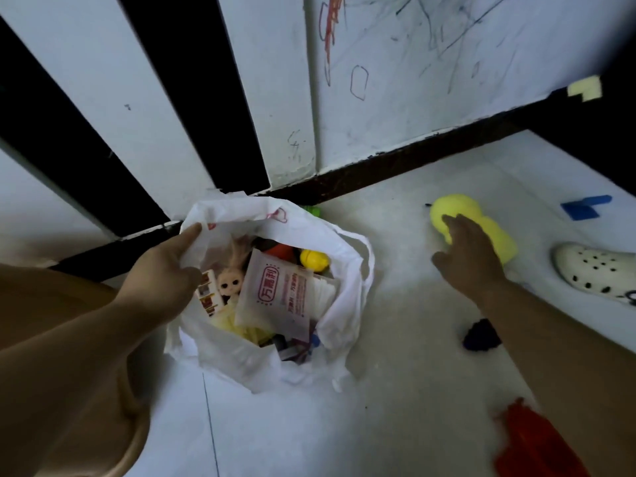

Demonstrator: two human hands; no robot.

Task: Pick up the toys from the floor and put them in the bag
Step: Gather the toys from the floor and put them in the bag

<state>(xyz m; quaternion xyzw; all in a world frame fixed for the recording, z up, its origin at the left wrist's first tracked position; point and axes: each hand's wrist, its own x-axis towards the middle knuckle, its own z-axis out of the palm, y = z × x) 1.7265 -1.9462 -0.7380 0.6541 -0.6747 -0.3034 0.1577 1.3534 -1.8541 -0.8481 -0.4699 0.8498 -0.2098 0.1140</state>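
Red toy [530, 442] at five o'clock, dark one [481, 335], yellow toy [481, 225] at two remain on the floor. Left hand [161, 270] pinches the half-filled bag [309, 232]; right hand [468, 256] fingers spread, perhaps touching yellow.

Red toy [530, 442] cut off below.

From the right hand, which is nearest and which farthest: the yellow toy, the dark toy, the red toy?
From the right hand:
1. Yellow toy, under the fingers.
2. Dark toy, on the floor below the wrist.
3. Red toy, bottom right corner.
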